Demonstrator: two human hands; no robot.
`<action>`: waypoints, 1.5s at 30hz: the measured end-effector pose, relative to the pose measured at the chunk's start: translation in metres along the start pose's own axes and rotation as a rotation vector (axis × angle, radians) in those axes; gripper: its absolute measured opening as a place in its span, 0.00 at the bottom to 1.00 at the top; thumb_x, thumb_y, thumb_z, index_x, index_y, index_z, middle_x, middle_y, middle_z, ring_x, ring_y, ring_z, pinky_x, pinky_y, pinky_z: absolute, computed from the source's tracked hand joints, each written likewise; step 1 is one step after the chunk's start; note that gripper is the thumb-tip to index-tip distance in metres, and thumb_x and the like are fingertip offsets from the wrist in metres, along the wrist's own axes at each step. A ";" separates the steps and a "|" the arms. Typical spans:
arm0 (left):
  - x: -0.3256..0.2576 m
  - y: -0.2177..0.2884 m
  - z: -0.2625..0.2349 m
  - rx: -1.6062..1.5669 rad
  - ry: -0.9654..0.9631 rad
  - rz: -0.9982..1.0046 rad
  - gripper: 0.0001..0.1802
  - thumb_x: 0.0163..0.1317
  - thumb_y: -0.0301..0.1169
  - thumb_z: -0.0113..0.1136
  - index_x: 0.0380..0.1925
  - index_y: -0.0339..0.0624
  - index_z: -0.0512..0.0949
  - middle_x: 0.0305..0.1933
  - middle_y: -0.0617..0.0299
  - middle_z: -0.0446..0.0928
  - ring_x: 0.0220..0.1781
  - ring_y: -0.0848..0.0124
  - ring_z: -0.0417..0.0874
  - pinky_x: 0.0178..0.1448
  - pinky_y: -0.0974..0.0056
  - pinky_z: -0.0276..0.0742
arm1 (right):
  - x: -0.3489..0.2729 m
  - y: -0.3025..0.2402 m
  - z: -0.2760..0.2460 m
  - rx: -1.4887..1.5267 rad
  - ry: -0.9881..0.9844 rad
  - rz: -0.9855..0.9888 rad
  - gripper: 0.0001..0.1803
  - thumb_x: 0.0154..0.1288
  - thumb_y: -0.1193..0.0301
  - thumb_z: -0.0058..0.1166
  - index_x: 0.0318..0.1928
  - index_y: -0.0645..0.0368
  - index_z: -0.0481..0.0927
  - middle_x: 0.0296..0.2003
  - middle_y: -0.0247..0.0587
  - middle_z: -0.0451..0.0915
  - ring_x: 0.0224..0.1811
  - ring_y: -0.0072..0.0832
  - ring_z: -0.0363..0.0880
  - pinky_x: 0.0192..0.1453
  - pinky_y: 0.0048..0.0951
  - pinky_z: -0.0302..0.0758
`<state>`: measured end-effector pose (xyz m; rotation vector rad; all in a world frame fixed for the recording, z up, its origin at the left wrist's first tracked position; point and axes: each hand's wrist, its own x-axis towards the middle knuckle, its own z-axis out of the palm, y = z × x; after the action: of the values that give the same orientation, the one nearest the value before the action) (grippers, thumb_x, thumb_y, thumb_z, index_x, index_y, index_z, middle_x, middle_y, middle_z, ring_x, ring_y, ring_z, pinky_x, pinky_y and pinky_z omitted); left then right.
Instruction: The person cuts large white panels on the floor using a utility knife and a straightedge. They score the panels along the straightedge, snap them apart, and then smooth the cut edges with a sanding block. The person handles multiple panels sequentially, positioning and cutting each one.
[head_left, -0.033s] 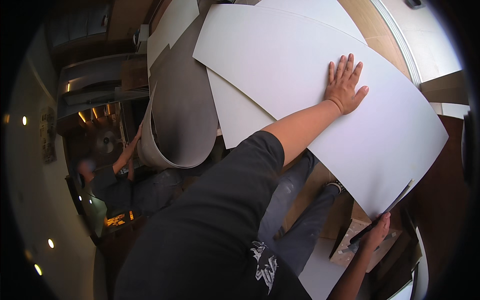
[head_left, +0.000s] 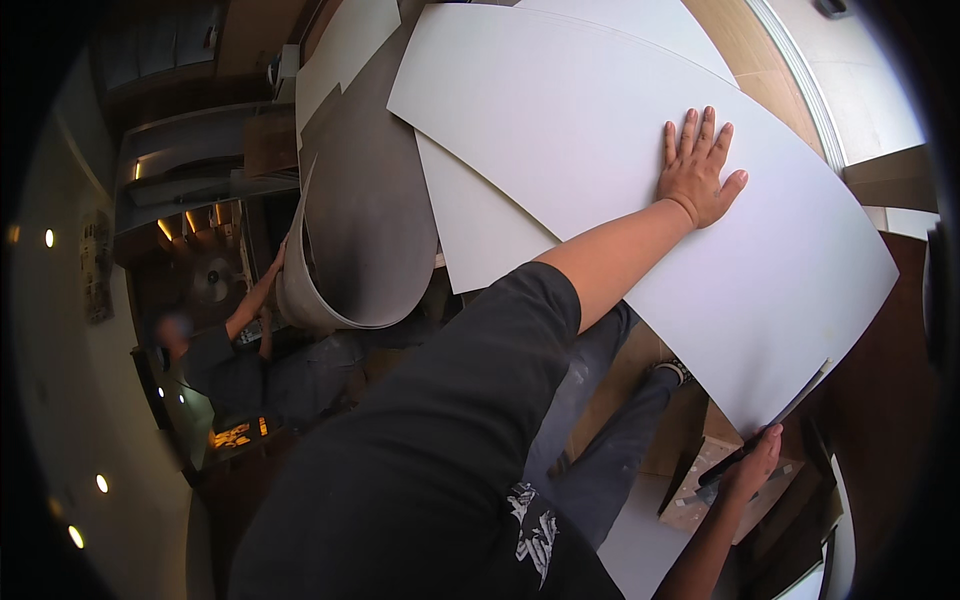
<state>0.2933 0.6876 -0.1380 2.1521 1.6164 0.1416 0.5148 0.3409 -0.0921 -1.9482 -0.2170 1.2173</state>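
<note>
My left hand (head_left: 697, 185) lies flat on a large white sheet (head_left: 560, 110), palm down with its fingers spread. At the sheet's lower right corner, my right hand (head_left: 752, 468) is closed round a long thin tool (head_left: 797, 397) with a dark handle. The tool's narrow, straight length runs along the sheet's edge; its exact kind cannot be made out. A second white sheet (head_left: 470, 215) lies partly beneath the first one. To the left, a grey-brown sheet (head_left: 370, 180) curls up at its near end.
At the left another person (head_left: 250, 370) has a hand against the curled sheet. Below my right hand stands a box-like wooden piece (head_left: 690, 505). Dark panels (head_left: 815, 500) lean at the lower right. A pale metal-like rail (head_left: 795, 75) runs along the upper right.
My left hand and forearm have shifted slightly to the right over the white sheet. My right hand keeps nearly the same place, with the tool lying closer along the sheet's edge.
</note>
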 end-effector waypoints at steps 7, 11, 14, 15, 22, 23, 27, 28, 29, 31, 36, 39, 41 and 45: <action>0.024 0.000 0.028 0.175 0.108 0.055 0.43 0.71 0.62 0.37 0.80 0.56 0.49 0.85 0.57 0.39 0.86 0.57 0.33 0.84 0.45 0.22 | 0.012 0.002 -0.007 0.015 -0.107 -0.041 0.21 0.82 0.54 0.42 0.31 0.53 0.71 0.26 0.23 0.65 0.30 0.15 0.60 0.36 0.21 0.58; 0.025 -0.047 0.013 0.302 0.196 0.041 0.43 0.70 0.66 0.36 0.80 0.60 0.50 0.85 0.60 0.41 0.86 0.60 0.36 0.84 0.47 0.24 | 0.016 0.002 -0.011 -0.286 -0.064 -0.196 0.21 0.79 0.58 0.51 0.36 0.64 0.79 0.29 0.27 0.73 0.34 0.15 0.68 0.42 0.20 0.68; 0.025 -0.047 0.008 0.295 0.175 0.030 0.44 0.69 0.68 0.36 0.80 0.62 0.48 0.85 0.62 0.41 0.86 0.61 0.35 0.84 0.48 0.24 | 0.009 0.017 -0.060 -0.393 -0.104 -0.031 0.21 0.75 0.57 0.56 0.30 0.62 0.76 0.23 0.28 0.71 0.28 0.18 0.66 0.33 0.26 0.67; 0.027 -0.042 0.011 0.287 0.174 0.046 0.45 0.69 0.68 0.36 0.80 0.62 0.48 0.85 0.62 0.41 0.86 0.61 0.35 0.84 0.48 0.24 | 0.004 0.021 -0.071 -0.419 -0.091 0.021 0.21 0.73 0.58 0.58 0.29 0.62 0.75 0.22 0.28 0.69 0.28 0.18 0.64 0.32 0.27 0.66; 0.031 -0.035 0.016 0.272 0.165 0.070 0.44 0.69 0.67 0.37 0.80 0.60 0.49 0.85 0.59 0.41 0.86 0.59 0.36 0.84 0.47 0.25 | -0.012 0.049 -0.090 -0.524 -0.107 -0.041 0.22 0.69 0.58 0.62 0.27 0.63 0.74 0.19 0.40 0.63 0.25 0.22 0.59 0.29 0.32 0.65; 0.031 -0.036 0.014 0.277 0.167 0.072 0.45 0.69 0.66 0.37 0.80 0.59 0.49 0.85 0.59 0.41 0.86 0.59 0.36 0.84 0.47 0.25 | -0.011 0.051 -0.087 -0.500 -0.113 -0.050 0.22 0.69 0.58 0.62 0.28 0.63 0.74 0.19 0.41 0.63 0.25 0.23 0.59 0.29 0.32 0.65; 0.026 -0.066 0.006 0.392 0.200 0.075 0.45 0.70 0.63 0.40 0.80 0.54 0.49 0.85 0.56 0.42 0.86 0.58 0.39 0.84 0.44 0.31 | 0.006 0.057 -0.067 -0.515 -0.158 -0.100 0.19 0.71 0.60 0.61 0.27 0.61 0.75 0.18 0.35 0.66 0.25 0.22 0.60 0.28 0.31 0.64; 0.022 -0.058 0.011 0.341 0.167 0.047 0.45 0.70 0.62 0.41 0.80 0.54 0.48 0.85 0.56 0.41 0.86 0.58 0.38 0.84 0.45 0.31 | 0.011 0.056 -0.065 -0.420 -0.162 -0.094 0.19 0.72 0.60 0.59 0.28 0.59 0.74 0.19 0.32 0.66 0.24 0.19 0.60 0.27 0.28 0.63; 0.022 -0.045 0.012 0.356 0.100 0.012 0.45 0.71 0.63 0.38 0.80 0.53 0.46 0.85 0.56 0.38 0.86 0.58 0.36 0.84 0.45 0.30 | 0.012 0.049 -0.061 -0.300 -0.162 -0.071 0.19 0.74 0.59 0.56 0.28 0.57 0.72 0.20 0.30 0.66 0.24 0.17 0.60 0.27 0.26 0.61; 0.027 -0.018 0.010 0.328 0.053 0.029 0.45 0.71 0.63 0.32 0.81 0.53 0.43 0.86 0.57 0.34 0.86 0.58 0.32 0.84 0.45 0.27 | 0.015 0.036 -0.054 -0.127 -0.147 -0.039 0.20 0.77 0.57 0.52 0.28 0.54 0.70 0.22 0.25 0.65 0.22 0.13 0.61 0.26 0.20 0.59; 0.019 -0.019 -0.009 0.304 0.018 -0.023 0.45 0.71 0.63 0.33 0.81 0.53 0.44 0.85 0.55 0.35 0.86 0.56 0.31 0.83 0.44 0.22 | 0.027 0.027 -0.023 -0.008 -0.116 -0.032 0.21 0.76 0.55 0.53 0.28 0.54 0.68 0.21 0.28 0.67 0.21 0.16 0.63 0.26 0.20 0.61; 0.018 -0.019 -0.009 0.274 -0.001 -0.030 0.44 0.71 0.62 0.34 0.81 0.53 0.44 0.85 0.55 0.35 0.86 0.56 0.30 0.83 0.43 0.22 | 0.029 0.018 -0.014 -0.082 -0.056 -0.017 0.21 0.74 0.53 0.57 0.29 0.54 0.71 0.21 0.30 0.71 0.21 0.15 0.68 0.26 0.18 0.63; 0.018 -0.017 -0.009 0.265 -0.001 -0.027 0.44 0.72 0.62 0.33 0.81 0.52 0.44 0.85 0.54 0.35 0.86 0.55 0.30 0.83 0.43 0.21 | 0.029 0.003 -0.006 -0.094 -0.057 0.022 0.20 0.73 0.54 0.58 0.30 0.55 0.73 0.21 0.30 0.73 0.21 0.15 0.68 0.26 0.18 0.63; 0.019 -0.017 -0.007 0.222 0.010 -0.014 0.44 0.72 0.61 0.33 0.81 0.51 0.44 0.85 0.54 0.34 0.86 0.55 0.29 0.83 0.43 0.19 | 0.037 0.002 0.001 -0.027 -0.090 -0.024 0.17 0.69 0.58 0.65 0.34 0.57 0.75 0.23 0.28 0.72 0.20 0.13 0.67 0.25 0.17 0.63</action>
<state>0.2817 0.7107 -0.1419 2.3056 1.7232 -0.0342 0.5324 0.3596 -0.1193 -1.9098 -0.3035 1.2940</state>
